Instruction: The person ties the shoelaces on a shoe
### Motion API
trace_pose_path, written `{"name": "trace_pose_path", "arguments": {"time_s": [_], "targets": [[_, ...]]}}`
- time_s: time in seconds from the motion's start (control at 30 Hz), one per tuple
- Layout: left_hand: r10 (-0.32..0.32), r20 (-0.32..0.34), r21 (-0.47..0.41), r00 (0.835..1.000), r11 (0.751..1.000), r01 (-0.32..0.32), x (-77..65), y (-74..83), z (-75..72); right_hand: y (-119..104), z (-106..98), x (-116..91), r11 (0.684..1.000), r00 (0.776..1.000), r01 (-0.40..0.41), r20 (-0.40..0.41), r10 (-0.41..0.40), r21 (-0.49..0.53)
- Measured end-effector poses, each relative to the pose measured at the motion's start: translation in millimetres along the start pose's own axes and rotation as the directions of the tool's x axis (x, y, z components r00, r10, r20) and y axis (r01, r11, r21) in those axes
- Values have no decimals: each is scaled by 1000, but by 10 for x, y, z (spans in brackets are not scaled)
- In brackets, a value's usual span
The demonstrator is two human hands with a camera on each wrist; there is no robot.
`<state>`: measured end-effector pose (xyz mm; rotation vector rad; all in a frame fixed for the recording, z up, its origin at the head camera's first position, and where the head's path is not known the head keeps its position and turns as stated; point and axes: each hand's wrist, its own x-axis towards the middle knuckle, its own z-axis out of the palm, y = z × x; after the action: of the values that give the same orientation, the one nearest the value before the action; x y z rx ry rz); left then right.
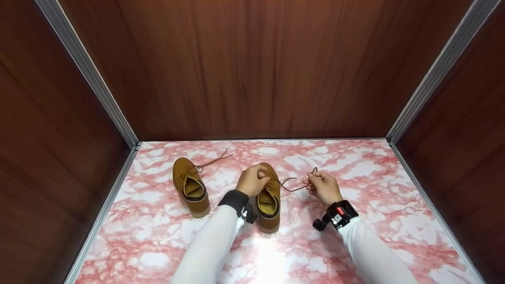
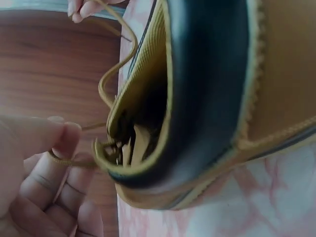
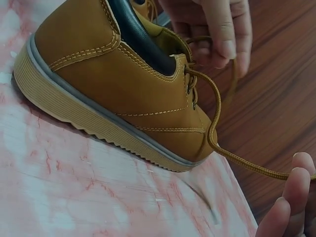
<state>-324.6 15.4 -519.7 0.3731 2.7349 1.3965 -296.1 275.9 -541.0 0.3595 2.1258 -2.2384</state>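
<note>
A tan lace-up shoe point(image 1: 269, 225) with a dark padded collar stands upright on the floor panel, toe pointing away from me. At its lacing, my left hand point(image 1: 252, 180) pinches one length of shoelace point(image 2: 74, 162) between thumb and finger, close to the top eyelets. My right hand point(image 1: 324, 187), out to the right of the shoe, holds the other length of lace point(image 3: 217, 113) with its fingertips. That length runs slack and curving from the eyelets to the hand. In the right wrist view the shoe's thick ridged sole point(image 3: 89, 121) faces the camera.
A matching tan shoe point(image 1: 182, 167) stands to the left, its laces point(image 1: 215, 159) trailing off to the right. The pink and white marbled surface point(image 1: 158, 236) is enclosed by dark wood-grain panels point(image 1: 256, 79) at the back and both sides, joined by grey metal posts point(image 1: 90, 79).
</note>
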Motion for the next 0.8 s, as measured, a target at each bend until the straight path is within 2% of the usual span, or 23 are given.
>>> {"name": "trace_pose_path", "arguments": {"time_s": [0.1,0.37,0.57,0.8], "targets": [[-54,20,-49,998,997,55,-14,-60,-52,-73,2,-42,1000,1000,-15,11,15,16],[-113,77,-194,991,973,126,-57,-153,-137,-250,47,-124,1000,999,-15,40,15,4],[-124,92,-228,988,963,142,-68,-178,-127,-143,24,-4,1000,1000,-4,25,4,3],[-93,102,-260,990,959,117,-72,-164,-103,-118,42,46,999,999,30,24,-29,-30]]}}
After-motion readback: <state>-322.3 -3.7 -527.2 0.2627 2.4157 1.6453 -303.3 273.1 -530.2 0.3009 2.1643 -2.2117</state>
